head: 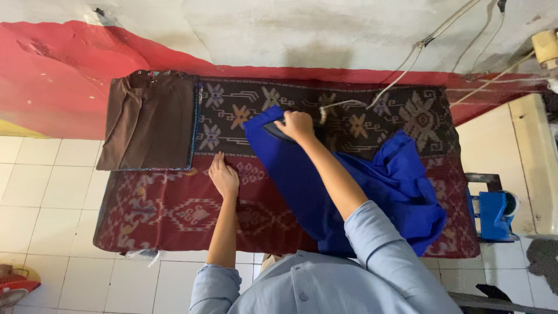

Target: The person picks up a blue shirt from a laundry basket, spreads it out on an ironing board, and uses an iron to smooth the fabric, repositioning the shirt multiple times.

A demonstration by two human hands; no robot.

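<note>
A bright blue garment (pixel 372 192) lies spread over a board covered with a patterned dark red and black cloth (pixel 174 209). My right hand (pixel 295 125) grips the handle of a dark iron (pixel 278 132) that rests on the garment's far left end. My left hand (pixel 223 174) lies flat, fingers apart, on the patterned cloth just left of the blue fabric. The iron's white cord (pixel 401 70) runs up and to the right along the wall.
A folded brown garment (pixel 149 121) lies at the board's far left. A blue plastic object (pixel 495 215) stands off the right end. White tiled floor lies around the board. A red fan edge (pixel 14 285) shows at bottom left.
</note>
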